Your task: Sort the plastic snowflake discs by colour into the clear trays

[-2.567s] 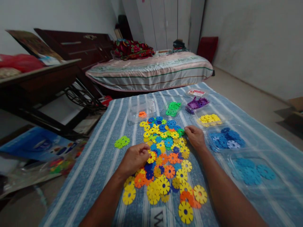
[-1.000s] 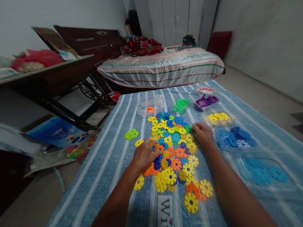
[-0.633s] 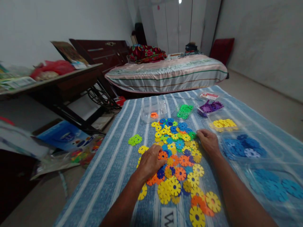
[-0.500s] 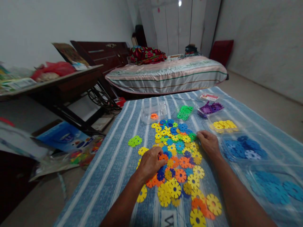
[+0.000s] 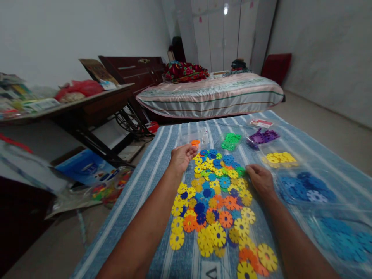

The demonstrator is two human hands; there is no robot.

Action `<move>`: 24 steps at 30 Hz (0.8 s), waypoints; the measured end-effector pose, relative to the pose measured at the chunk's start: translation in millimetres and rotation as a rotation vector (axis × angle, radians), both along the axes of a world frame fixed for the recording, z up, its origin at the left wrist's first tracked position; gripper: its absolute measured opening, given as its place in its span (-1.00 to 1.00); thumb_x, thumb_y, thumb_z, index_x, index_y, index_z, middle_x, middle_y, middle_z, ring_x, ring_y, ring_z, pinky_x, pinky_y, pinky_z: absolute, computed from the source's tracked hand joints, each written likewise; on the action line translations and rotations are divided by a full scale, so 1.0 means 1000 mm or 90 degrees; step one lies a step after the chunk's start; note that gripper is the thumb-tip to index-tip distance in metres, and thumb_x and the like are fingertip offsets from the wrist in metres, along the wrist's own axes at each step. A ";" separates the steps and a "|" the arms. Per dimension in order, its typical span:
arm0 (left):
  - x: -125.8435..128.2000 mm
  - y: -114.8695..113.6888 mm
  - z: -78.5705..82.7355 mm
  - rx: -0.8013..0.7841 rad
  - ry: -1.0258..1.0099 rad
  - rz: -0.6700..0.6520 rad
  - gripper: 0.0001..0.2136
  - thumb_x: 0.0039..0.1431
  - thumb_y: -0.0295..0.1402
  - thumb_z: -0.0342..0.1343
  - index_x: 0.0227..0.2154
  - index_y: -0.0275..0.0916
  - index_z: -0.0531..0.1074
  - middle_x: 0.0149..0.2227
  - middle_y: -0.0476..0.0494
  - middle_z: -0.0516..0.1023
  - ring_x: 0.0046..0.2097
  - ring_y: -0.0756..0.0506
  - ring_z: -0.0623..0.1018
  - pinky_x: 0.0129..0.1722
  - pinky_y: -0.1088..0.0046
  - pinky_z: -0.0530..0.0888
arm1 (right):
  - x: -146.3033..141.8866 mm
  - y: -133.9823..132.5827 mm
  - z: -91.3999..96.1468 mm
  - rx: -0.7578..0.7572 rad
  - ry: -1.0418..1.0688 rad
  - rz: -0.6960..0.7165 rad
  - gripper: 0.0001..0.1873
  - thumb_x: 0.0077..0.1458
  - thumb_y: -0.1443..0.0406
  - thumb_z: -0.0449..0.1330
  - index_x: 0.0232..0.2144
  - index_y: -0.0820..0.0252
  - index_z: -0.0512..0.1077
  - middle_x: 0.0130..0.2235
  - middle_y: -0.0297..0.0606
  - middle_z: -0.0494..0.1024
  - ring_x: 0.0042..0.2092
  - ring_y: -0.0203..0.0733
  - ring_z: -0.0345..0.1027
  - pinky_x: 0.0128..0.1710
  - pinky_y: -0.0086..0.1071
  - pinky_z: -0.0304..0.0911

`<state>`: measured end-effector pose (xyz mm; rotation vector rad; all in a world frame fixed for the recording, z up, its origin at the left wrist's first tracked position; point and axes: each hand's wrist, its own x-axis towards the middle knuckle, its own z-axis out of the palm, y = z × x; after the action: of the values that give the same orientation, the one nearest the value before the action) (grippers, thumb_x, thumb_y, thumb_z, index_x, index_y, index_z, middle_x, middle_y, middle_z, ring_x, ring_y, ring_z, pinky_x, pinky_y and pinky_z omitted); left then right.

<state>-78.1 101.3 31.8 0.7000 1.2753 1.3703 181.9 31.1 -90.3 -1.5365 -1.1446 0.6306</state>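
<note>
- The left hand (image 5: pixel 181 157) is reaching far forward, fingers loosely extended, with an orange disc (image 5: pixel 195 142) at the fingertips just at the clear container (image 5: pixel 200 135). Whether the fingers are pinching that disc or it is already lying inside cannot be determined.
- The right hand (image 5: pixel 260 179) is resting knuckles-up at the right edge of the disc pile (image 5: pixel 215 201), fingers curled beside a green disc (image 5: pixel 240 170). Any contents are hidden.
- Risk: the container is light and transparent, so its rim is hard to judge. A fingertip could be nudging it away, or the disc could be landing on the striped cloth (image 5: pixel 145 186).
- Risk: the left forearm is passing low over the pile, so a dropped wrist could be dragging discs out of place.
- Risk: the neighbouring trays of green discs (image 5: pixel 231 141) and purple pieces (image 5: pixel 263 136) are standing close by, so a loose release could be mixing colours.
- Risk: the notched discs are overlapping and could be snagging on each other, lifting in pairs.
</note>
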 end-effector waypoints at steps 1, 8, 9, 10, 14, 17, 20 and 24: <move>0.001 0.001 -0.001 -0.006 0.010 -0.001 -0.92 -0.04 -0.52 0.17 -0.46 -0.32 0.38 -0.53 -0.10 0.54 -0.50 0.02 0.55 -0.45 0.56 0.49 | 0.000 0.000 0.000 -0.002 0.003 0.001 -0.60 -0.04 -0.01 0.14 -0.51 0.19 0.52 -0.52 -0.29 0.50 -0.42 -0.14 0.34 -0.35 -0.31 0.17; -0.015 -0.044 -0.029 -0.010 0.298 -0.142 -0.85 -0.13 -0.34 0.22 -0.48 -0.30 0.43 -0.57 -0.02 0.52 -0.60 0.06 0.44 -0.59 0.60 0.36 | 0.001 -0.001 0.003 0.002 -0.005 0.005 -0.61 -0.02 -0.01 0.13 -0.51 0.18 0.51 -0.52 -0.28 0.51 -0.41 -0.15 0.33 -0.36 -0.33 0.17; -0.020 -0.050 -0.031 -0.004 0.339 -0.171 -0.84 -0.14 -0.32 0.22 -0.49 -0.29 0.43 -0.58 -0.01 0.50 -0.60 0.06 0.43 -0.60 0.60 0.34 | 0.001 -0.002 0.004 0.005 -0.008 0.004 -0.61 -0.01 -0.01 0.13 -0.51 0.18 0.51 -0.52 -0.28 0.51 -0.41 -0.15 0.33 -0.37 -0.33 0.17; -0.025 -0.057 -0.032 0.000 0.374 -0.203 -0.84 -0.15 -0.30 0.21 -0.51 -0.29 0.43 -0.60 0.00 0.49 -0.61 0.06 0.41 -0.60 0.60 0.32 | 0.001 -0.002 0.004 0.005 -0.009 0.003 -0.61 -0.02 0.00 0.13 -0.51 0.18 0.51 -0.52 -0.28 0.51 -0.42 -0.15 0.33 -0.37 -0.33 0.17; -0.039 -0.081 -0.032 -0.014 0.499 -0.371 -0.84 -0.16 -0.27 0.17 -0.56 -0.27 0.44 -0.67 0.06 0.38 -0.63 0.05 0.33 -0.61 0.57 0.22 | 0.002 -0.001 0.003 0.000 -0.003 -0.006 -0.59 -0.04 -0.03 0.15 -0.51 0.18 0.52 -0.53 -0.27 0.52 -0.42 -0.15 0.34 -0.37 -0.32 0.18; -0.042 -0.100 -0.027 -0.006 0.612 -0.487 -0.88 -0.14 -0.30 0.14 -0.61 -0.26 0.44 -0.66 0.04 0.39 -0.59 0.02 0.34 -0.57 0.55 0.19 | 0.003 0.001 -0.001 0.006 -0.008 -0.013 -0.58 -0.03 -0.04 0.15 -0.50 0.19 0.53 -0.52 -0.27 0.52 -0.42 -0.15 0.34 -0.36 -0.32 0.18; -0.042 -0.121 -0.018 0.007 0.729 -0.540 -0.91 -0.12 -0.37 0.11 -0.64 -0.23 0.41 -0.63 0.04 0.39 -0.54 0.01 0.34 -0.53 0.52 0.15 | 0.005 0.001 -0.003 0.008 -0.024 -0.015 -0.59 -0.01 -0.02 0.15 -0.49 0.19 0.54 -0.52 -0.28 0.52 -0.42 -0.17 0.33 -0.36 -0.32 0.18; -0.044 -0.143 -0.011 -0.034 0.919 -0.579 -0.91 -0.13 -0.42 0.13 -0.65 -0.21 0.33 -0.61 0.04 0.34 -0.53 0.00 0.31 -0.49 0.46 0.07 | 0.005 0.000 -0.002 0.000 -0.028 -0.014 -0.60 0.00 0.00 0.14 -0.49 0.20 0.53 -0.51 -0.27 0.52 -0.42 -0.17 0.32 -0.36 -0.33 0.17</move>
<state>-122.5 -41.4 20.6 2.0778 1.6132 -0.1053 187.4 31.2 -92.0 -1.5676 -1.1590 0.5859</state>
